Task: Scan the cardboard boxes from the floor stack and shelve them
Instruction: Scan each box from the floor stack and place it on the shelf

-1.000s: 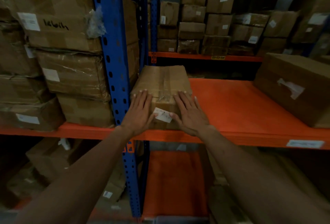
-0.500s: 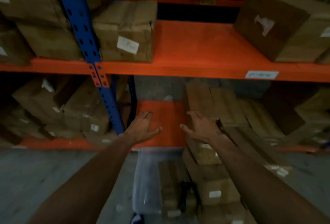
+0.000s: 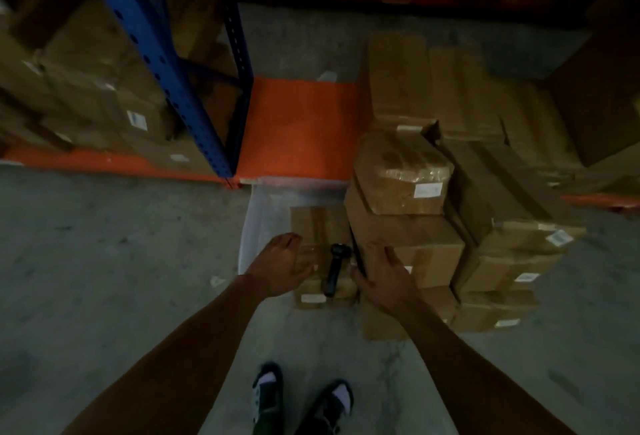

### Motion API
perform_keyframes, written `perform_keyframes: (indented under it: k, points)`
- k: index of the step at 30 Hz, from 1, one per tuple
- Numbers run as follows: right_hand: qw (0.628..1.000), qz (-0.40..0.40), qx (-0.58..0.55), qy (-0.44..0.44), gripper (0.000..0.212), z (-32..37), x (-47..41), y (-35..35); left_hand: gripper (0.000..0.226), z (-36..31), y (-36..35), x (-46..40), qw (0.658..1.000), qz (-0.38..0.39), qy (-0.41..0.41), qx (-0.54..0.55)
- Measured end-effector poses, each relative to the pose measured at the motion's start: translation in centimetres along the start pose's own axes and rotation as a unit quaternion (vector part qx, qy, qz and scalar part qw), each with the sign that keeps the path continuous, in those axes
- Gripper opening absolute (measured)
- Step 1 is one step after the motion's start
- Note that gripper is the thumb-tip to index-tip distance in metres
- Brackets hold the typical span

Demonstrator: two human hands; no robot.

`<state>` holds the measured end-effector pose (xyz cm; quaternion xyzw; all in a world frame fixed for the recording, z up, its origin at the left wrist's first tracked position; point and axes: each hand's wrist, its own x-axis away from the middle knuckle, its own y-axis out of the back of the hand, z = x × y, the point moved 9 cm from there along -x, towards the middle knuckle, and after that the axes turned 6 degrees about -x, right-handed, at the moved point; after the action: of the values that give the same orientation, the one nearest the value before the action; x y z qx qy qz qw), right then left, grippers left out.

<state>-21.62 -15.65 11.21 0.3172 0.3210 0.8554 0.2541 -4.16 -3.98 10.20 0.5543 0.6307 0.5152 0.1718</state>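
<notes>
A stack of brown cardboard boxes (image 3: 412, 247) stands on the concrete floor in front of me, several with white labels. On top sits a plastic-wrapped box (image 3: 401, 174). A low box (image 3: 320, 230) lies to the stack's left, and a black handheld scanner (image 3: 335, 268) rests on it. My left hand (image 3: 280, 264) hovers open over the low box, just left of the scanner. My right hand (image 3: 381, 271) is open just right of the scanner, against the stack's front. Neither hand holds anything.
A blue rack upright (image 3: 162, 67) rises at the left with shelved boxes (image 3: 104, 102) behind it. The orange bottom shelf (image 3: 298, 129) runs behind the stack. More boxes (image 3: 485, 112) sit on it at right. A clear plastic sheet (image 3: 266, 212) lies under the low box. My feet (image 3: 301, 400) are below.
My view has dropped from the upper shelf, where both hands pressed a box into place, down to the floor. Both hands let go of that box and came down beside the scanner.
</notes>
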Motion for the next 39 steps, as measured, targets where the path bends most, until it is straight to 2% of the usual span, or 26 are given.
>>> perform_keyframes:
  k: [2,5,9,12,15,21,23,26,29,33,36,39]
  points:
    - [0.999,0.027,-0.030,-0.031,0.082,-2.6,-2.0,-3.9,0.079,1.8,-4.3,-1.8,1.000,0.025,-0.002,-0.004]
    - [0.996,0.011,-0.039,-0.078,0.075,-6.5,-5.8,-9.2,0.066,4.4,-10.0,-4.7,0.999,0.031,-0.015,-0.008]
    - [0.990,-0.024,-0.047,-0.127,0.078,-11.1,-10.4,-15.5,0.066,7.9,-17.9,-8.3,0.998,0.039,-0.035,-0.039]
    - [0.985,-0.055,-0.042,-0.160,0.079,-13.9,-12.9,-19.1,0.076,9.7,-23.8,-10.8,0.995,0.066,-0.059,-0.043]
    - [0.980,-0.083,-0.026,-0.178,0.082,-15.5,-14.7,-21.3,0.066,11.0,-27.3,-12.9,0.994,0.062,-0.081,-0.042]
    - [0.969,-0.125,-0.071,-0.200,0.078,-17.4,-16.1,-22.2,0.075,12.2,-29.8,-13.1,0.994,0.015,-0.110,-0.002]
    - [0.965,-0.128,-0.128,-0.189,0.076,-17.5,-15.7,-22.0,0.074,12.4,-30.1,-12.9,0.993,0.025,-0.115,-0.003]
    - [0.949,-0.138,-0.242,-0.146,0.071,-17.2,-13.6,-21.4,0.065,13.0,-30.2,-12.4,0.995,0.057,-0.072,0.032]
    - [0.924,-0.146,-0.332,-0.118,0.068,-16.9,-10.1,-21.7,0.074,12.9,-29.9,-12.1,0.990,0.077,-0.091,0.074]
    - [0.918,-0.176,-0.350,-0.063,0.058,-16.5,-5.0,-23.6,0.071,12.6,-29.2,-12.3,0.988,0.051,-0.101,0.100]
    - [0.906,-0.180,-0.370,-0.100,0.053,-16.9,-1.8,-26.4,0.065,12.6,-29.5,-12.2,0.988,0.039,-0.086,0.120]
    - [0.914,-0.147,-0.358,-0.123,0.055,-17.1,0.1,-29.3,0.066,12.7,-29.7,-12.3,0.987,0.042,-0.085,0.129]
